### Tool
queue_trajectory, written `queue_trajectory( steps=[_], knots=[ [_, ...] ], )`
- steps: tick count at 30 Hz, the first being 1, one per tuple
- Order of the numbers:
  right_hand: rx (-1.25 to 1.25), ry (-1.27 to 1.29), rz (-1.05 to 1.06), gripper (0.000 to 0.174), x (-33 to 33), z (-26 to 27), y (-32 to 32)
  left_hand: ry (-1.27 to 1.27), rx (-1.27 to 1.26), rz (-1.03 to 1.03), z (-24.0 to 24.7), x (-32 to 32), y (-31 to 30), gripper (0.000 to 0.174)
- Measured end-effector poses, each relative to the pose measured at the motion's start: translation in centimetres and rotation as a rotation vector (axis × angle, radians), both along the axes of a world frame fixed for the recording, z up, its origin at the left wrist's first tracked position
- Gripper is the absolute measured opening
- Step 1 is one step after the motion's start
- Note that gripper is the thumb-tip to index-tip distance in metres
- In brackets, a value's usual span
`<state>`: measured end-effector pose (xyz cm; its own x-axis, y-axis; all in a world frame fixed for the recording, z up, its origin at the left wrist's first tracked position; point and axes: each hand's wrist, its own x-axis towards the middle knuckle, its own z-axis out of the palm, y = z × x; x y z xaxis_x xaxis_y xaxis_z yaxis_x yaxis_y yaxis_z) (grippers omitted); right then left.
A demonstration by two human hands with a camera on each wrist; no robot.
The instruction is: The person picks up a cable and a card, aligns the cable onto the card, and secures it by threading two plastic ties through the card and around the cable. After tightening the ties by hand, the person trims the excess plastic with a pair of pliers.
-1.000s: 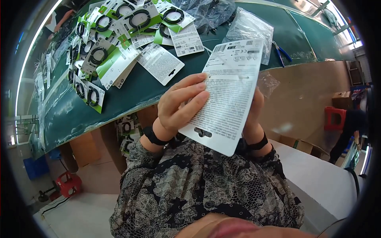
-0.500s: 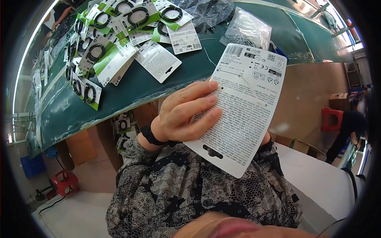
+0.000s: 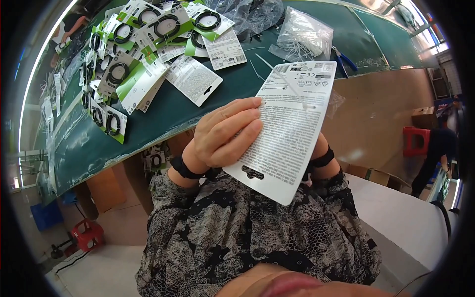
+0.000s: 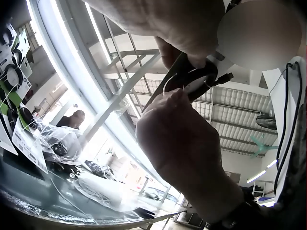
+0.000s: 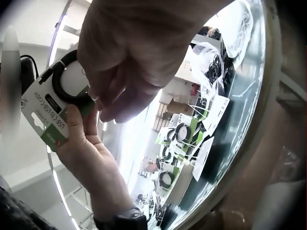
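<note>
A white packaging card [image 3: 287,128] for a USB-C cable is held up, its printed back facing the head camera. My left hand [image 3: 227,131] pinches it by one edge, fingers on the back and thumb on the front [image 5: 88,155]. On the front, a coiled black cable [image 5: 62,81] lies against the card. My right hand [image 5: 129,52] is in front of the coil, its fingertips pinched together close beside it; the head view hides most of this hand behind the card. A thin white cable tie [image 4: 166,85] shows as a loop at those fingertips.
A heap of similar cable cards [image 3: 143,44] covers the left of the green table [image 3: 148,126]. One card [image 3: 193,79] lies face down nearer. Farther back are a bag of white ties [image 3: 304,37], blue-handled pliers [image 3: 345,62] and dark plastic bags [image 3: 247,15].
The card tilted toward the head camera half a second ago, showing its back more fully, and is now turned more edge-on again. Both hands stay at it.
</note>
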<state>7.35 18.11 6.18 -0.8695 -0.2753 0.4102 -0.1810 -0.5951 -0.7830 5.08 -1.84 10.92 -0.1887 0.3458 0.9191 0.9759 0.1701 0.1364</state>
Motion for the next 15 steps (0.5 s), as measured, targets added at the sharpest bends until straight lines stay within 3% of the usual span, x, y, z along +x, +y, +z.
queue_trajectory(
  steps=[3, 6, 7, 10, 12, 13, 15],
  knots=[
    [-0.021, -0.024, 0.038, 0.032, -0.2, 0.6, -0.6, -0.103, 0.072, -0.04, -0.5, -0.3, 0.2, 0.028],
    [0.022, -0.132, -0.369, 0.023, 1.3, 0.4, -2.0, -0.239, 0.155, -0.054, -1.5, -0.2, 0.5, 0.028],
    [0.017, -0.133, -0.376, 0.023, 1.4, 0.5, -1.8, -0.319, 0.202, -0.049, -1.9, 0.0, 0.7, 0.028],
    [0.443, 0.192, -0.457, 0.027, 1.7, 1.4, -0.6, -0.472, 0.272, -0.009, -2.4, 0.7, 0.7, 0.027],
    [0.533, 0.24, -0.564, 0.025, 1.9, 3.0, -1.2, -0.618, 0.331, 0.078, -2.6, 1.2, 0.6, 0.026],
    [0.628, 0.292, -0.662, 0.023, 2.0, 3.9, -1.6, -0.625, 0.32, 0.073, -2.9, 1.3, 0.7, 0.026],
    [0.721, 0.333, -0.769, 0.021, 2.1, 5.1, -2.2, -0.77, 0.541, -0.062, -3.4, 1.3, 0.9, 0.027]
  ],
)
